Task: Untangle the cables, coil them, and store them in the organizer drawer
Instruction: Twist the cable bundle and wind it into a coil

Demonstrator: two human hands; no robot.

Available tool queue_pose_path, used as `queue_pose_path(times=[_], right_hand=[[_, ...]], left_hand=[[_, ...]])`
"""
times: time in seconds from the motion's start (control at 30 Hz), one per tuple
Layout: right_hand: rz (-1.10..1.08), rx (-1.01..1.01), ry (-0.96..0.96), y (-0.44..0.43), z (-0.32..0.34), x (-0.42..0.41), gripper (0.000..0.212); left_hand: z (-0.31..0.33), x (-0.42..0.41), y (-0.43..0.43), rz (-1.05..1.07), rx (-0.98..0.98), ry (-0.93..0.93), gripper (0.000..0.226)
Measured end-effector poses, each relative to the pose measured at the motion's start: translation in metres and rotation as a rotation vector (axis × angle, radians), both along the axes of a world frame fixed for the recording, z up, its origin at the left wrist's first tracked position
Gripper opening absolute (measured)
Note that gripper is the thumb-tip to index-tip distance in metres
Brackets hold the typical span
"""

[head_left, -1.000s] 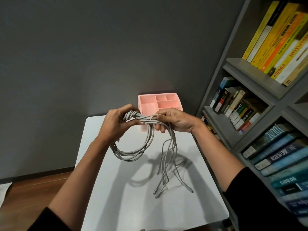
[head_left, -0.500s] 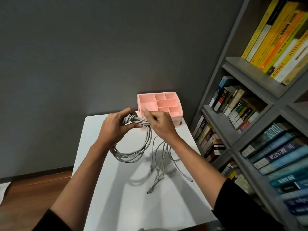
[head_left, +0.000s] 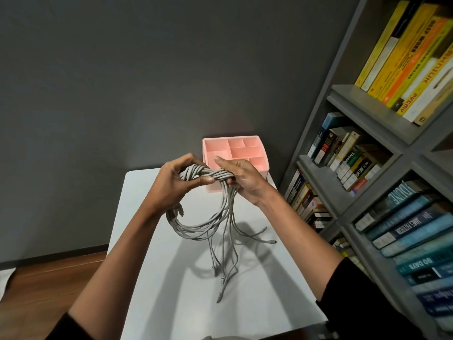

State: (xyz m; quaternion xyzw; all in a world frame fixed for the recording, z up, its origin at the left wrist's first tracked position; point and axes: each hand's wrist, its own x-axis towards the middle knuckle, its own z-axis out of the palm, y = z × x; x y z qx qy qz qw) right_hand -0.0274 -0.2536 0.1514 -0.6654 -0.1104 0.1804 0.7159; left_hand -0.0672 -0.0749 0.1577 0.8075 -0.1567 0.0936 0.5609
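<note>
Cables [head_left: 208,173], grey, a whole bunch of them, are up in the air between your two hands, above the white bench [head_left: 159,303]. Your left hand [head_left: 175,184] has its fingers curled round the twisted, rope-like stretch of the bundle, thumb pressed across the front of it. Your right hand [head_left: 246,179] grips the same stretch just beside it, fingers wrapped round the strands where the twist runs out, thumb lying on top. The hands are near each other, with a short run of twisted cable showing between them.

Below your left hand a loop [head_left: 196,230] of several strands hangs in a rough circle. From your right hand the loose ends [head_left: 228,253] drop straight down and fan apart, plugs at the tips. Whether those tips rest on the bench I cannot tell. Two plugs splay off to the right.

Behind your hands, at the far end of the bench, sits the pink organizer [head_left: 266,169], open on top and split into compartments, close to the dark grey wall [head_left: 147,82]. On your right stands a grey bookshelf [head_left: 316,168] packed with books [head_left: 404,57]. Wooden floor [head_left: 49,280] shows on the left.
</note>
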Motion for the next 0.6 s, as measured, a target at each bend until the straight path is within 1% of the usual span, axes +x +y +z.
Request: queue_pose_path(times=[0.07,0.1,0.17,0.23,0.3,0.37,0.43,0.47,0.53,0.6], right_hand=[[0.016,-0.014,-0.032,0.000,0.001,-0.001,0.049],[-0.005,-0.067,-0.101,0.000,0.001,0.000,0.045],[-0.100,-0.291,-0.357,0.000,-0.003,0.004,0.046],[-0.246,-0.460,-0.591,0.004,-0.009,0.005,0.039],[-0.347,-0.464,-0.683,0.011,-0.008,-0.002,0.037],[-0.383,-0.484,-0.678,0.020,-0.011,-0.006,0.045],[-0.401,-0.509,-0.569,0.025,-0.012,-0.007,0.054],[-0.379,-0.474,-0.480,0.025,-0.011,-0.005,0.056],[-0.264,-0.349,-0.310,0.024,-0.009,-0.003,0.059],[-0.193,-0.220,-0.199,0.023,-0.007,-0.002,0.060]], left_hand=[[0.001,-0.001,0.001,-0.004,-0.041,0.022,0.030],[0.001,-0.002,0.000,0.005,-0.039,0.022,0.029],[-0.001,-0.004,-0.002,0.048,-0.019,0.011,0.028],[-0.005,-0.004,-0.003,0.096,-0.038,0.003,0.029],[-0.007,-0.003,-0.004,0.133,-0.058,-0.014,0.030],[-0.005,-0.002,-0.006,0.143,-0.068,-0.030,0.029],[-0.003,-0.002,-0.007,0.124,-0.062,-0.031,0.027],[-0.002,-0.002,-0.007,0.107,-0.066,-0.021,0.025],[0.001,-0.003,-0.006,0.063,-0.103,0.011,0.022],[0.005,-0.005,-0.006,0.010,-0.136,0.040,0.019]])
